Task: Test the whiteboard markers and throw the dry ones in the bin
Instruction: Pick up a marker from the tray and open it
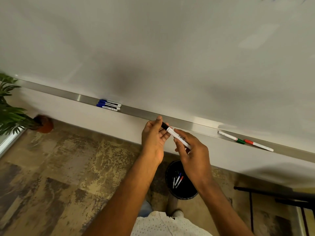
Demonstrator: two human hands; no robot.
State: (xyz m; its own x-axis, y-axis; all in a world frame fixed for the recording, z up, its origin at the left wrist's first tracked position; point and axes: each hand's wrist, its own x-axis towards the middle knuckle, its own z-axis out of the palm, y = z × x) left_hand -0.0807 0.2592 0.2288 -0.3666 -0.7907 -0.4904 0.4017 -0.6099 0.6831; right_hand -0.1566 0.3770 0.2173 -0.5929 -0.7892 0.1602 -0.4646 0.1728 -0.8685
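I hold a white marker with a black cap (172,132) in both hands, just below the whiteboard's metal tray (139,112). My left hand (153,137) pinches the black cap end. My right hand (190,150) grips the white barrel. The cap sits on the marker. Three blue-capped markers (109,105) lie together on the tray at the left. A green-capped marker (231,137) and a red-capped marker (259,145) lie end to end on the tray at the right. A black bin (172,169) stands on the floor under my hands, with a few markers (177,180) inside.
The whiteboard (153,48) fills the upper view. A potted plant (13,114) stands on the floor at the left. A dark chair frame (279,195) is at the lower right. Patterned carpet (59,167) covers the floor.
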